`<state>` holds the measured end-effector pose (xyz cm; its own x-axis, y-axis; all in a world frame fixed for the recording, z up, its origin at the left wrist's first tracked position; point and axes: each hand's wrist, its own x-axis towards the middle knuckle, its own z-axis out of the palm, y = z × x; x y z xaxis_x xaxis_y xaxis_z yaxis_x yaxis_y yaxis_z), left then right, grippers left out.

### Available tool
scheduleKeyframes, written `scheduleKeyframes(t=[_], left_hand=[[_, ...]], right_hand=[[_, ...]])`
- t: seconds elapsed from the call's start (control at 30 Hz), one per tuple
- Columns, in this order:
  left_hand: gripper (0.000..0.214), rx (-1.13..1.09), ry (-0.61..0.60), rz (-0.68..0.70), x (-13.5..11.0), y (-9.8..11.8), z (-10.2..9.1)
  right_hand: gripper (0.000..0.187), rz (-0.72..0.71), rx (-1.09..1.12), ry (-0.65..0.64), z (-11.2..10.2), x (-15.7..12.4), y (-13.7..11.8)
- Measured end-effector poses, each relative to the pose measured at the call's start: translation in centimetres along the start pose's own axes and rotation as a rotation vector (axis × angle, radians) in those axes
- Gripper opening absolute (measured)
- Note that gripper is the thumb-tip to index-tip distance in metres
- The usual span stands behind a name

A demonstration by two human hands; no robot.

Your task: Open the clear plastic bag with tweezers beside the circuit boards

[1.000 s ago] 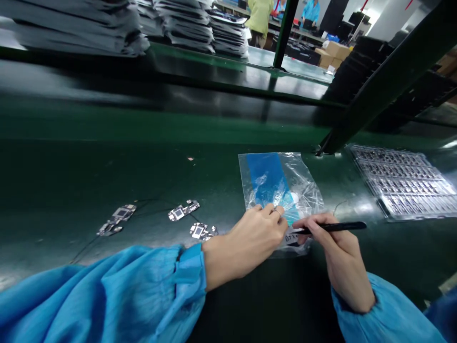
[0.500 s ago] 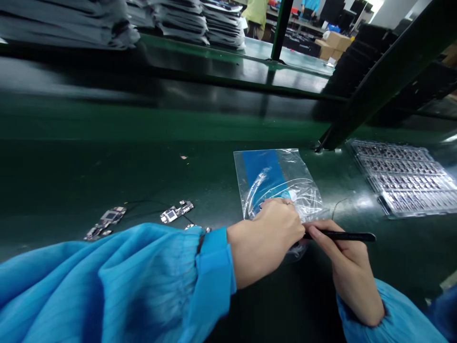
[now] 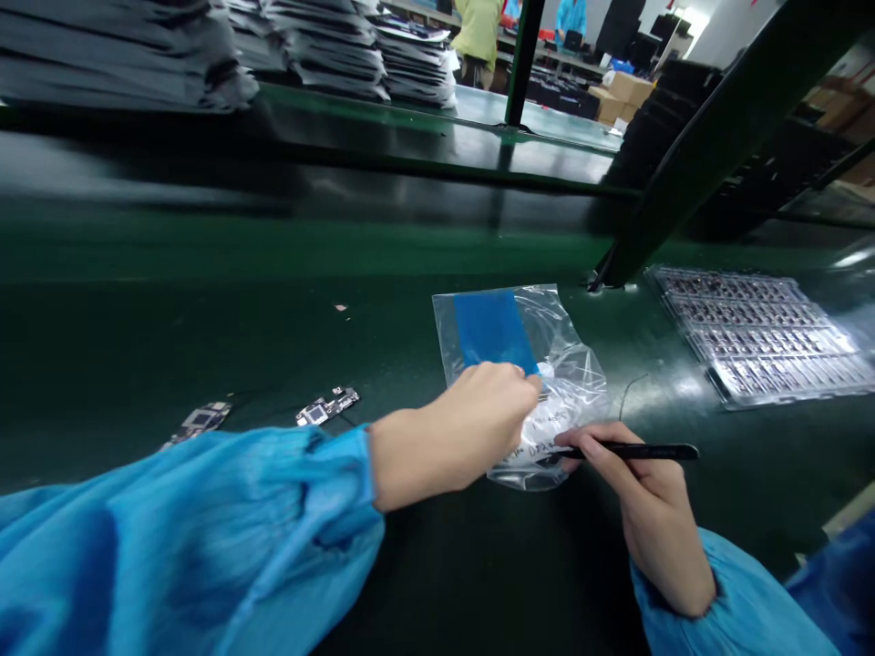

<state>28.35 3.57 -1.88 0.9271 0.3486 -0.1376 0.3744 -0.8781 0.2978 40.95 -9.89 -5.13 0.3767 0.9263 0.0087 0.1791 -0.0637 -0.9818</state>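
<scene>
A clear plastic bag [image 3: 567,383] with a blue panel and a white label with handwriting lies on the dark green belt [image 3: 205,328]. My left hand [image 3: 458,433] is closed on the bag's near left part, fingers pinched over the plastic. My right hand [image 3: 643,497] grips a black pen [image 3: 643,451] lying almost level, its tip at the label on the bag's near edge. Both arms wear blue sleeves.
Small circuit boards [image 3: 326,406] with thin black wires lie on the belt to the left. A clear tray of small parts [image 3: 758,333] sits at the right. A slanted dark post [image 3: 684,146] rises behind the bag. Stacked trays [image 3: 328,46] and other people stand far back.
My left hand slid from the bag's near edge up toward the blue panel, uncovering the written label. The pen in my right hand stayed at the label. The view shifted slightly.
</scene>
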Motion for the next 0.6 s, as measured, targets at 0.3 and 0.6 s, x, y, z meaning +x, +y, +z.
scheduleKeyframes(t=[0.3, 0.6], left_hand=[[0.024, -0.334, -0.015, -0.120, -1.6, -1.0, -0.6], [0.017, -0.314, -0.092, -0.036, -1.3, -0.9, 0.3]], right_hand=[[0.014, -0.012, 0.061, 0.058, 1.1, -0.8, -1.1], [0.014, 0.007, 0.022, 0.010, 0.6, -0.4, -0.3]])
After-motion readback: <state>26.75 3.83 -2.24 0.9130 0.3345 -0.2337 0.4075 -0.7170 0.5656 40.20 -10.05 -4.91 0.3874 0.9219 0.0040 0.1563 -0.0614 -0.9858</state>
